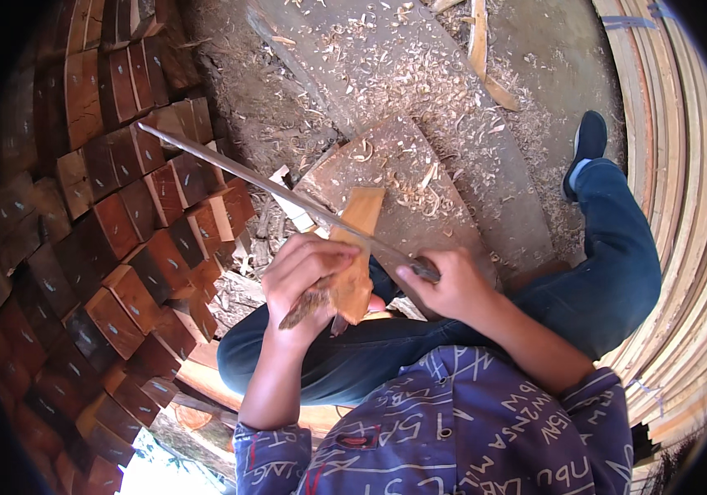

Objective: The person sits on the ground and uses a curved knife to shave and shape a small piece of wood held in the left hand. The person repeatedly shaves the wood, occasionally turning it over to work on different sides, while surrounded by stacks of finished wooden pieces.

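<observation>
My left hand (pixel 297 272) is closed around a light orange piece of shaped wood (pixel 352 293) above my lap, its fingers over the upper left side. A rough brown, fibrous part (pixel 305 305) shows under that palm; I cannot tell whether it belongs to the same piece. In my right hand (pixel 456 282) is the dark handle of a long, narrow metal tool (pixel 242 172). The tool slants up to the left across the wood, close to my left fingertips. Whether it is a blade or a file is unclear.
Stacked reddish-brown wood blocks (pixel 126 231) rise on the left. Long pale boards (pixel 667 165) stand along the right. Ahead, flat boards (pixel 394 157) on the ground carry curled shavings (pixel 419 91). A wood offcut (pixel 479 41) lies farther off. My shod foot (pixel 589 140) is stretched to the right.
</observation>
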`<state>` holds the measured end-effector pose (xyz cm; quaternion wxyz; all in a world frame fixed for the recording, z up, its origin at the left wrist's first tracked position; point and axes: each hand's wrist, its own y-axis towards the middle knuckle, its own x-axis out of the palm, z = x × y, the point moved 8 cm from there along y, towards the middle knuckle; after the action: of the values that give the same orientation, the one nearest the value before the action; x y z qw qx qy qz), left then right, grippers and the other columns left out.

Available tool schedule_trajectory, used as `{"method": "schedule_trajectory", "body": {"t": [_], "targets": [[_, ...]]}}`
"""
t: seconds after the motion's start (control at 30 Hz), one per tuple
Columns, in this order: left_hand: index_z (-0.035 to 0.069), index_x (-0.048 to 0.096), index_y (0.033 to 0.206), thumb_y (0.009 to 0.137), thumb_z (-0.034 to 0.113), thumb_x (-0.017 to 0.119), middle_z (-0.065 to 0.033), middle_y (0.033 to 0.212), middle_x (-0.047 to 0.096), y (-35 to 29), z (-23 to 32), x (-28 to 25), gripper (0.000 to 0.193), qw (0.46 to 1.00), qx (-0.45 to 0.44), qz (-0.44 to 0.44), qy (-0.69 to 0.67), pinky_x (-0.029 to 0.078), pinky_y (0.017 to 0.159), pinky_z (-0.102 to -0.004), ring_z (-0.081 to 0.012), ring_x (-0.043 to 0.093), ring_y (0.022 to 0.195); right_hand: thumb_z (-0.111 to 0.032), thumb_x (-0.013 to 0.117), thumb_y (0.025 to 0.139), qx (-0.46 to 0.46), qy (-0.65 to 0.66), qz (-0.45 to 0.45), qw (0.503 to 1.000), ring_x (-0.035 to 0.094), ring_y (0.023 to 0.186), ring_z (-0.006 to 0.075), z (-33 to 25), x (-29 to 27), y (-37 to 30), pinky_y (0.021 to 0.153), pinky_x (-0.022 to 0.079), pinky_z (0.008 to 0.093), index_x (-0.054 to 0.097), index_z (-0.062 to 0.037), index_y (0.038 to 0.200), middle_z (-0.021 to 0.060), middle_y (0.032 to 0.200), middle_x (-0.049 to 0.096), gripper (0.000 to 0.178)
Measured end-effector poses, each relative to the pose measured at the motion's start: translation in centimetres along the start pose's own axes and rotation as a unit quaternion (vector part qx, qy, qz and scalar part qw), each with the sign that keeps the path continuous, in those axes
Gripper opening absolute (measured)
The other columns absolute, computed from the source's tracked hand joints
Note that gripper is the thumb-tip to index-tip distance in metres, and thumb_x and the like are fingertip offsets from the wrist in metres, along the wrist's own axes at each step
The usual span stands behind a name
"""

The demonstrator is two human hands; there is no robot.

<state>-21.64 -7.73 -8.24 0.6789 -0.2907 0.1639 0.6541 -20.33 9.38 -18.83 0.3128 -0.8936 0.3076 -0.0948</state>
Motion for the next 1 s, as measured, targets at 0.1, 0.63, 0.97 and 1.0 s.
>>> {"method": "schedule_trajectory", "body": {"t": [0.1,0.63,0.97,1.0], "targets": [[0.0,0.071,0.093,0.06,0.023,0.084,-0.0111,0.093,0.069,0.6,1.3,0.0,0.042,0.997,-0.015,-0.074,0.036,0.054,0.072,-0.0336,-0.0272,0.068,0.084,-0.028,0.068,0.087,-0.042,-0.074,0.013,0.996,0.064,0.063,0.0386,0.8,-1.3,-0.8,0.059,0.05,0.0455,0.069,-0.0026,0.087,0.0197,0.067,0.064,0.026],[-0.003,0.072,0.088,0.067,0.015,0.077,-0.0147,0.085,0.07,-0.4,3.3,2.1,0.028,0.98,0.019,-0.181,0.078,0.059,0.072,-0.0343,-0.0302,0.072,0.083,-0.017,0.065,0.08,0.076,-0.062,-0.118,0.988,0.068,0.075,0.0386,5.8,0.6,0.9,0.074,0.054,0.048,0.07,0.0008,0.088,0.0229,0.075,0.067,0.02],[0.0,0.067,0.082,0.061,0.005,0.074,-0.0116,0.079,0.065,0.4,3.3,3.2,0.023,0.964,-0.005,-0.244,0.104,0.059,0.07,-0.0349,-0.0292,0.072,0.083,-0.021,0.067,0.081,0.073,-0.083,-0.105,0.988,0.067,0.074,0.0395,8.2,0.6,1.6,0.072,0.053,0.0488,0.07,-0.002,0.085,0.0226,0.077,0.067,0.02],[0.0,0.068,0.082,0.061,0.005,0.074,-0.0115,0.079,0.065,0.4,3.4,3.2,0.023,0.963,-0.001,-0.244,0.111,0.059,0.069,-0.0348,-0.029,0.072,0.083,-0.023,0.066,0.082,0.082,-0.065,-0.102,0.989,0.068,0.074,0.0381,8.3,0.9,1.4,0.072,0.054,0.0479,0.07,-0.0025,0.086,0.0215,0.078,0.068,0.021]]}}
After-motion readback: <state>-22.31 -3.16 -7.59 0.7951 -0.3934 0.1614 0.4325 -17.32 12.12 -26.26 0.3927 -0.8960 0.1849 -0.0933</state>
